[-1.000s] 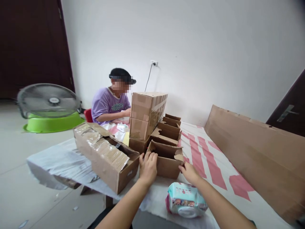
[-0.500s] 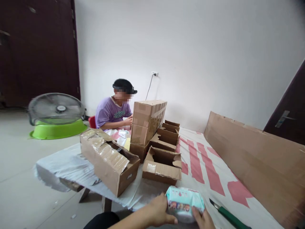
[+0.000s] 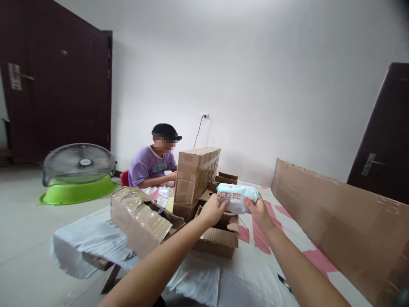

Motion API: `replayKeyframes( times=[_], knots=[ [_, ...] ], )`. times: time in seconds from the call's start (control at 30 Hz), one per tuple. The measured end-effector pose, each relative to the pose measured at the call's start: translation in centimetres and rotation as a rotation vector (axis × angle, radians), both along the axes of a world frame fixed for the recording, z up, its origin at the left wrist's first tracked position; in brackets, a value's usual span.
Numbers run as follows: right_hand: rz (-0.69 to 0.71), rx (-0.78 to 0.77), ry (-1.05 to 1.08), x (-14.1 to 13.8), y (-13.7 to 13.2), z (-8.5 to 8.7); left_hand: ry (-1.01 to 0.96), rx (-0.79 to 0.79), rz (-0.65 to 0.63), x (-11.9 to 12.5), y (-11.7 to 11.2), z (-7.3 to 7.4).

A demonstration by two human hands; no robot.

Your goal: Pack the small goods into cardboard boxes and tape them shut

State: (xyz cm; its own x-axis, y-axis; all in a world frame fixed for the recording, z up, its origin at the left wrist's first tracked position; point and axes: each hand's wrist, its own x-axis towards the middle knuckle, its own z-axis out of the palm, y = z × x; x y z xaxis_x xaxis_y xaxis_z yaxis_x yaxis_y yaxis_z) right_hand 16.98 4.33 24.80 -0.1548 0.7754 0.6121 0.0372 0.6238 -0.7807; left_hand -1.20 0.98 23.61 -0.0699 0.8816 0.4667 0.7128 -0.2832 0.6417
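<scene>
A soft mint-and-white pack of wipes (image 3: pixel 238 197), printed with a row of small cartoon figures, is held up between my two hands. My left hand (image 3: pixel 213 210) grips its left end, thumb on the near side. On the right end, my right hand (image 3: pixel 258 209) has its fingers closed the same way. Just below and behind the pack stands an open cardboard box (image 3: pixel 217 238), its inside partly hidden by my hand and the pack. A utility knife (image 3: pixel 284 282) lies on the cloth, mostly covered by my right forearm.
Taped boxes (image 3: pixel 188 179) stand stacked mid-table, with a torn-open carton (image 3: pixel 143 217) to their left. A person in a purple shirt (image 3: pixel 150 164) sits behind them. A long cardboard panel (image 3: pixel 338 213) borders the right side. A fan (image 3: pixel 81 164) rests on a green basin (image 3: pixel 79 192).
Both hands have lifted the pack from the table's near edge, moving it up and forward to above the open box. The camera view has tilted upward.
</scene>
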Motion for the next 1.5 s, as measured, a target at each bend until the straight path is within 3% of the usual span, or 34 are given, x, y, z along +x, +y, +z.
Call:
replayKeyframes(
  times=[0.03, 0.1, 0.23, 0.33, 0.4, 0.47, 0.6, 0.67, 0.77, 0.9, 1.07, 1.2, 1.5],
  knots=[
    [0.016, -0.016, 0.016, -0.2, -0.1, -0.8, 0.007, 0.005, 0.011, 0.0, -0.4, -0.5],
    [0.008, -0.043, 0.037, 0.1, -1.4, -4.2, 0.028, 0.026, 0.019, 0.3, -2.3, -3.3],
    [-0.179, -0.08, 0.025, 1.8, -5.3, -15.0, 0.053, 0.097, -0.012, 1.0, -7.3, -13.0],
    [-0.233, -0.055, -0.002, 1.7, -6.7, -21.9, 0.018, -0.011, -0.105, 0.7, -9.0, -19.1],
    [-0.203, -0.042, -0.022, 0.7, -6.3, -24.5, 0.009, -0.077, -0.033, -0.2, -8.8, -21.5],
    [-0.17, -0.012, -0.092, -0.8, -5.0, -25.7, 0.031, -0.102, 0.091, -1.3, -7.9, -22.6],
    [-0.268, 0.046, -0.271, -3.3, -2.1, -27.1, 0.115, -0.075, 0.453, -3.1, -6.8, -23.8],
    [-0.329, 0.043, -0.319, -3.8, -1.4, -28.0, 0.204, 0.016, 0.534, -3.2, -7.0, -24.3],
    [-0.334, 0.065, -0.35, -3.7, -1.2, -29.3, 0.393, 0.103, 0.426, -2.2, -7.4, -24.6],
    [-0.361, 0.095, -0.326, -3.2, -1.2, -29.7, 0.522, -0.042, 0.424, -0.6, -6.1, -23.3],
    [-0.426, 0.113, -0.312, -3.1, -0.8, -30.0, 0.572, -0.114, 0.449, 0.2, -2.5, -21.6],
    [-0.479, 0.101, -0.319, -3.1, -0.5, -30.7, 0.589, -0.152, 0.488, 0.5, 0.5, -21.4],
    [-0.428, 0.122, -0.33, -3.1, 0.0, -32.2, 0.534, -0.158, 0.471, -0.5, 7.5, -20.9]
  ],
)
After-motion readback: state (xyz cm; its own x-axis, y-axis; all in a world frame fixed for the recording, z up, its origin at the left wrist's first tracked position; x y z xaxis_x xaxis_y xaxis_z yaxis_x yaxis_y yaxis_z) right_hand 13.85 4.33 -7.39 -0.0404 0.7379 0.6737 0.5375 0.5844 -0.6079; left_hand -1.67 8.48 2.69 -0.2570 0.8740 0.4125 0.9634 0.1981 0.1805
